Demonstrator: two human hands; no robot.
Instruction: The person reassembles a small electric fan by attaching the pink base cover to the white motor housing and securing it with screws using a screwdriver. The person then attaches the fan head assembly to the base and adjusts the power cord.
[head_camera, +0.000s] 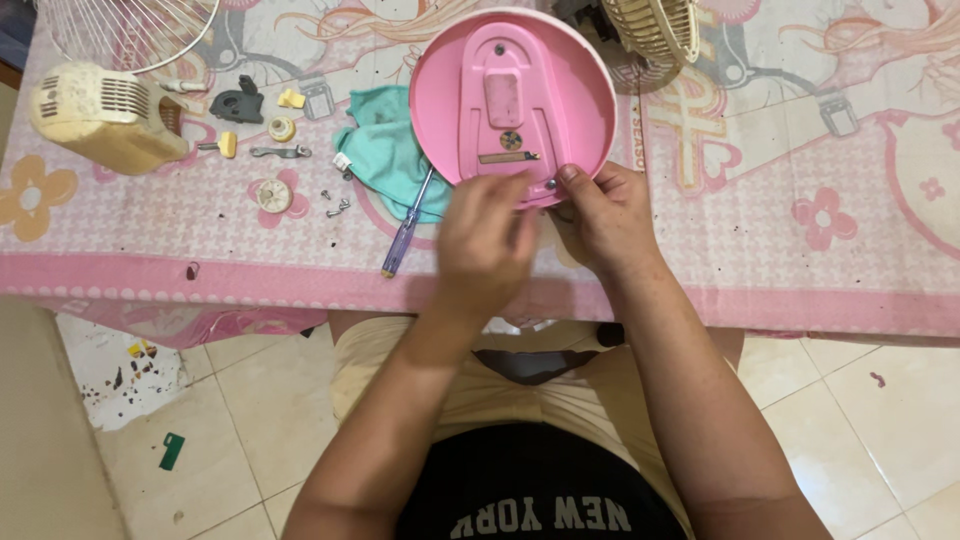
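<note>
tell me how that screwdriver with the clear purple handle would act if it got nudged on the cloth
The screwdriver looks stiff and light. Its round handle would probably roll, though the cloth-covered table may slow it. Its handle end lies near the table edge, so a push could drop it.

Tabletop (800, 290): wearing a pink patterned cloth (760, 130).
Lying left: cream motor housing (105, 115), small screws (338, 205), teal rag (385, 150), purple-handled screwdriver (405, 230).
Lying centre: round pink base (513, 100).
</note>
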